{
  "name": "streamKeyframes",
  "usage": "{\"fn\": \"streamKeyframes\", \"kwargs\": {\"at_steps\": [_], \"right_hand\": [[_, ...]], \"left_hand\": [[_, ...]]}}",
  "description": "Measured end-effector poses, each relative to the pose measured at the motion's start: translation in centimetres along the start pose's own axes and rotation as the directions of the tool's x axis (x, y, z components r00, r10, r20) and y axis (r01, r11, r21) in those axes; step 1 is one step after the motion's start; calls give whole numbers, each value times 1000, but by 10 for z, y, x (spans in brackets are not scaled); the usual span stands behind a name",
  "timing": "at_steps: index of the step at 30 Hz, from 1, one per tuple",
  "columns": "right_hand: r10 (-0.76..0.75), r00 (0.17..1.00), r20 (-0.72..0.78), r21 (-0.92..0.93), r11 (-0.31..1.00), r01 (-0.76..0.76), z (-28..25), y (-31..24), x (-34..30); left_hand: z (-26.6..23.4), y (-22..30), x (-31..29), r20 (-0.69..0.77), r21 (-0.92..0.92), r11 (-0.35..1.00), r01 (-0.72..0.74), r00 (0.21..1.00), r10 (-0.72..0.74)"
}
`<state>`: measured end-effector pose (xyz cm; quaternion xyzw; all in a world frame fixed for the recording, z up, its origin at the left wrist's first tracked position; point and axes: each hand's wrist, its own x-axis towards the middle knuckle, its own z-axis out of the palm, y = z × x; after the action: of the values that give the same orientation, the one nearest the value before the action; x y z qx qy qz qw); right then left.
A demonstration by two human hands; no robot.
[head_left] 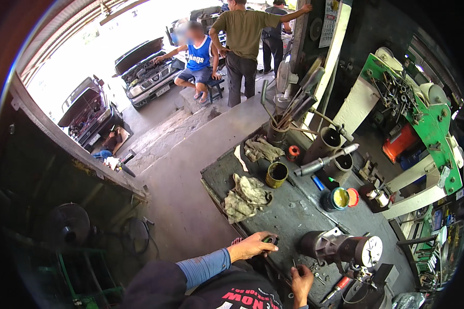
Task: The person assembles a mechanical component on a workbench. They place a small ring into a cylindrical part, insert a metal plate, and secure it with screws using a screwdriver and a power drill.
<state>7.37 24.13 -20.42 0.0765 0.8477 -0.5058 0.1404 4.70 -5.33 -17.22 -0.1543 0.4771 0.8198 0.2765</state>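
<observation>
At the near edge of the dark workbench (288, 216), my left hand (251, 246) is closed around a small dark round part (270, 239). To its right, my right hand (301, 282) pinches a thin, pin-like piece (294, 264), too small to name surely. Several loose bolts and small metal bits (319, 277) lie just beside those fingers. A dark metal cylinder assembly (330, 246) with a white dial gauge (372, 251) stands right of both hands. Close to it is a red-handled screwdriver (343, 283).
Crumpled rags (246, 198), a yellowish can (277, 175), an opened tub of yellow grease (339, 198) and upright metal cylinders (330, 139) occupy the bench. A green tool rack (438, 147) stands at right. Beyond are several people, one seated (198, 56), and vehicles with raised hoods (147, 77).
</observation>
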Motion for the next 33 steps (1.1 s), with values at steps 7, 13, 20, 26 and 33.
{"fn": "streamKeyframes", "kwargs": {"at_steps": [7,13,20,26,33], "right_hand": [[-77,997,20,21,997,77,-20,1,-8],[-74,991,112,-19,997,77,-28,26,-14],[-21,997,78,-82,996,27,-34,-16,-11],[-75,995,-63,144,986,83,-11,-37,-17],[65,998,2,184,981,-64,-8,-61,-34]], "left_hand": [[53,-40,-17,-120,111,994,-15,992,28],[63,-66,-34,-175,204,978,-41,982,78],[59,-45,-18,-6,194,974,-119,992,123],[43,-6,-10,54,192,974,-119,992,111],[28,4,0,120,287,957,-39,993,5]]}}
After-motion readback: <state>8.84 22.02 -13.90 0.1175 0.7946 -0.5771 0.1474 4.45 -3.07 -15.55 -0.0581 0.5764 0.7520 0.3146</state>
